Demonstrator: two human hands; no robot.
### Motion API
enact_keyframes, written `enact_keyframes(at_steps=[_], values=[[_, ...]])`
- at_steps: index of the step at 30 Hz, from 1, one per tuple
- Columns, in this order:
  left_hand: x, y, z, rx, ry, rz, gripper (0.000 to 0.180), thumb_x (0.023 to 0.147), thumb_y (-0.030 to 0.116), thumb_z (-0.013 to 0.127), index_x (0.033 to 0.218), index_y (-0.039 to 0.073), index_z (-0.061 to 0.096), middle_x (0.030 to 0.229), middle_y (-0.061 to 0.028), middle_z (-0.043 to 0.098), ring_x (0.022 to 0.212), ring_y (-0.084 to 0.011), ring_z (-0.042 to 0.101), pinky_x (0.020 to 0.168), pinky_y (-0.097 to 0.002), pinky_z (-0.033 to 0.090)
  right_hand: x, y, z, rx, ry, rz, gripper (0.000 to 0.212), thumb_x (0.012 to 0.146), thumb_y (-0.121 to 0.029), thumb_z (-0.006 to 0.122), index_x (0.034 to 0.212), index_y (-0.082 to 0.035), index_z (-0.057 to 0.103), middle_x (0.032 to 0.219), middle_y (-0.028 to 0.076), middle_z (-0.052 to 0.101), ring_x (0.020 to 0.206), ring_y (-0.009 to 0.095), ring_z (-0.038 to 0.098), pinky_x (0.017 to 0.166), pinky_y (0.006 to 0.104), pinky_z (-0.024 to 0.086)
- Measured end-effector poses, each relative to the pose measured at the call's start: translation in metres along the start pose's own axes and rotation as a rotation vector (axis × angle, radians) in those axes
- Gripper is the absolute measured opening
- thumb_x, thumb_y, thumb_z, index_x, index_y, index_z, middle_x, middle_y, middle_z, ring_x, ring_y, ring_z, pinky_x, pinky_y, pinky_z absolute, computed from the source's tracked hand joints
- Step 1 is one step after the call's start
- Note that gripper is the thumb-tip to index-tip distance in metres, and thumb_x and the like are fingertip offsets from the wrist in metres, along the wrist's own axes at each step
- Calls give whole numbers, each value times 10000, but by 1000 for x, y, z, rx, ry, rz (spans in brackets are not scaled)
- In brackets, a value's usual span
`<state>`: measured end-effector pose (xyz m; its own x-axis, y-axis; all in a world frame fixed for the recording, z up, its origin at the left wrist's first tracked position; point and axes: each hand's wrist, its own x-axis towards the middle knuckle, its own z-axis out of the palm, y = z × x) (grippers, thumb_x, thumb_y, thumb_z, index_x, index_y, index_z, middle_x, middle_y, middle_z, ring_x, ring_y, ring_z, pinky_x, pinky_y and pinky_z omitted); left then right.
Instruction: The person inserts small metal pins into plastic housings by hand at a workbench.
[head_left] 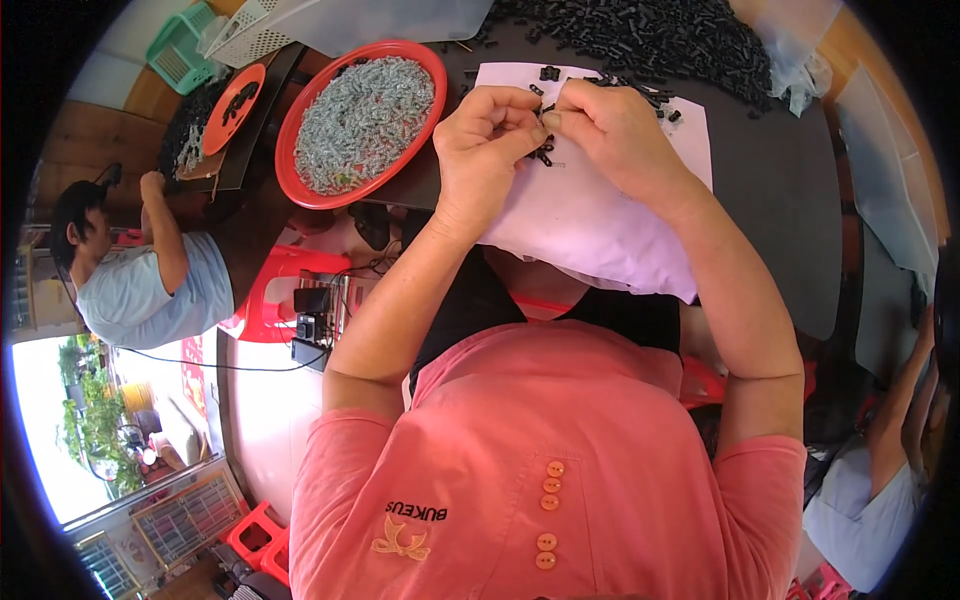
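Observation:
Above a white sheet [600,225] on the dark table, my two hands meet with their fingertips almost touching. My left hand [482,145] is closed in a pinch, thumb against forefinger, at a small black plastic piece [546,108]. Facing it, my right hand [615,130] pinches at the same spot, its fingertips partly hiding what is between them. Several small black pieces [543,153] lie on the sheet just under the fingers. More black pieces [640,92] are scattered along the sheet's far edge, beyond my right hand.
Left of my hands stands a red round tray [288,160] heaped with small clear-grey pieces. A large pile of black pieces [650,45] covers the table's far side, beside a clear plastic bag [800,80]. A co-worker [160,270] sits at the left; another person's arm [895,410] shows at the right.

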<state>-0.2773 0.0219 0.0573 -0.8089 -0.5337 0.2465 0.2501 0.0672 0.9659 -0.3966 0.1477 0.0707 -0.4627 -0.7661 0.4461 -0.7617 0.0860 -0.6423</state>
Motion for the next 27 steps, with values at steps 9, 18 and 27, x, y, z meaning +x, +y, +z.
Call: enact_keyframes(at_steps=[9,18,27], values=[[0,0,-3,-62,15,-11,266,817,-76,660,1071,-7,622,851,-36,663,724,-71,598,572,-203,458,0,-8,-4,83,-49,-11,141,790,18,681,913,-24,625,604,26,459,555,96,413,522,263,370],[1,1,-3,-102,7,-22,288,823,-82,645,1101,-20,600,883,-66,680,742,-94,626,568,-213,467,-1,-8,0,47,-58,-89,212,765,-79,654,975,-110,666,731,80,659,630,266,643,594,385,494],[1,1,-5,-138,-9,-51,283,829,-72,656,1103,-27,603,871,-74,685,730,-98,623,560,-217,469,-1,-7,2,-117,27,-241,156,767,-86,666,916,-85,621,818,78,681,709,319,667,614,422,519]])
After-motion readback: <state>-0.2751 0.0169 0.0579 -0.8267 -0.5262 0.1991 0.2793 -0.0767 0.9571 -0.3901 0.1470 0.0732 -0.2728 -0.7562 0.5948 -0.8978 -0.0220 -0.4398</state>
